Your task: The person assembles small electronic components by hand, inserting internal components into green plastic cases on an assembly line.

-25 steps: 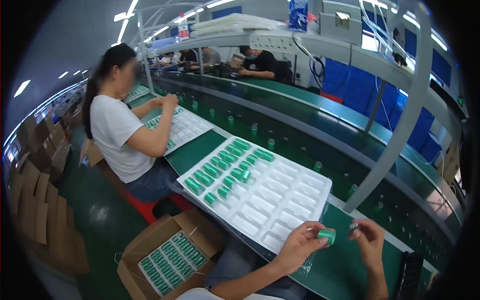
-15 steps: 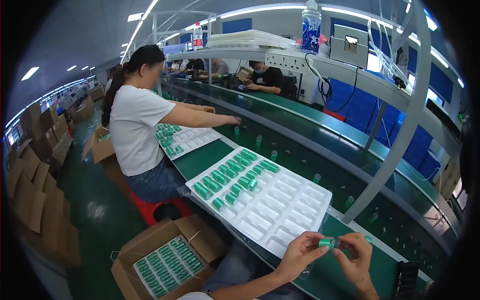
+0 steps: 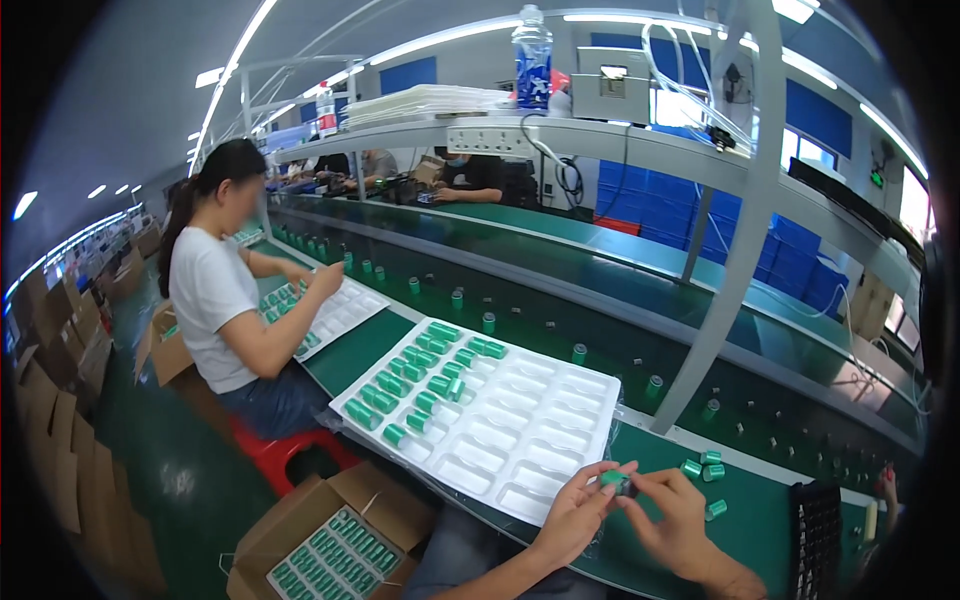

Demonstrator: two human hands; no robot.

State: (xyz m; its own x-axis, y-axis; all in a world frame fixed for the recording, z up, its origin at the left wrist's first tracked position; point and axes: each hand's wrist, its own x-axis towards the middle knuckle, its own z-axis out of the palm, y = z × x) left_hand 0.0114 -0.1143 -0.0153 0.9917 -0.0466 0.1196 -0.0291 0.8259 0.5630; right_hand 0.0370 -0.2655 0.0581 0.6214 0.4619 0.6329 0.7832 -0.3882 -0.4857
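Observation:
Over the green bench top, my left hand (image 3: 572,512) pinches a small green cylinder (image 3: 614,480) between thumb and fingers. My right hand (image 3: 672,518) is closed at its other end, fingertips on a small greyish piece that I cannot make out well. Just left of my hands lies a white moulded tray (image 3: 482,470), its far-left pockets filled with green cylinders (image 3: 379,398) and its nearer right pockets bare. Several loose green cylinders (image 3: 712,472) rest on the bench to the right of my right hand.
Beyond the tray, a dark conveyor belt (image 3: 530,335) carries upright green cylinders and small metallic pieces. A grey post (image 3: 715,290) rises at its edge. At lower left, an open carton (image 3: 290,520) holds a filled tray. A co-worker (image 3: 215,290) sits at left. A black rack (image 3: 812,530) stands at right.
The view has turned to the right, bringing the loose cylinders into sight. My hands have drawn closer together around the cylinder. The co-worker's arms have come back from the belt toward their tray.

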